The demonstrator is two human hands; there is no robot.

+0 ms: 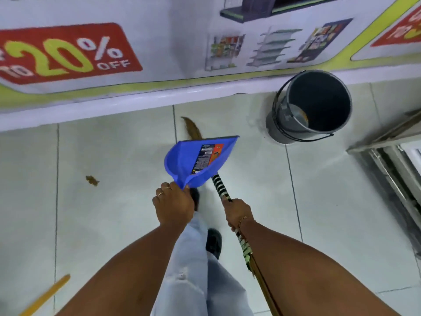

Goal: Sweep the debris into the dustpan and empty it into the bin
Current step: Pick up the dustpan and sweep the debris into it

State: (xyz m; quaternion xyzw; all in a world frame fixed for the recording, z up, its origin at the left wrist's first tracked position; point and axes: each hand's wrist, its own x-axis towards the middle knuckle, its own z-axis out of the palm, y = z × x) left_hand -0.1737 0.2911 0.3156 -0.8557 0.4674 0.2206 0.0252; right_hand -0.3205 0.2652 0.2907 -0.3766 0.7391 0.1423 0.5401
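Note:
My left hand (174, 207) grips the handle of a blue dustpan (198, 159), which is held off the floor with a label stuck inside it. A broom (219, 187) with a black and white striped handle is held in my right hand (238, 214). Its brown bristle tip (191, 128) pokes out beyond the dustpan's far edge. A small brown piece of debris (91, 180) lies on the tiles to the left of the dustpan. The grey bin (316, 103), a bucket with a wire handle, stands open at the upper right against the wall.
A banner with a 20% OFF sign (66, 53) runs along the wall base ahead. A metal door track (391, 160) lies at the right. A yellow stick (45, 296) lies at the lower left. My legs in pale jeans and dark shoes (214, 242) are below.

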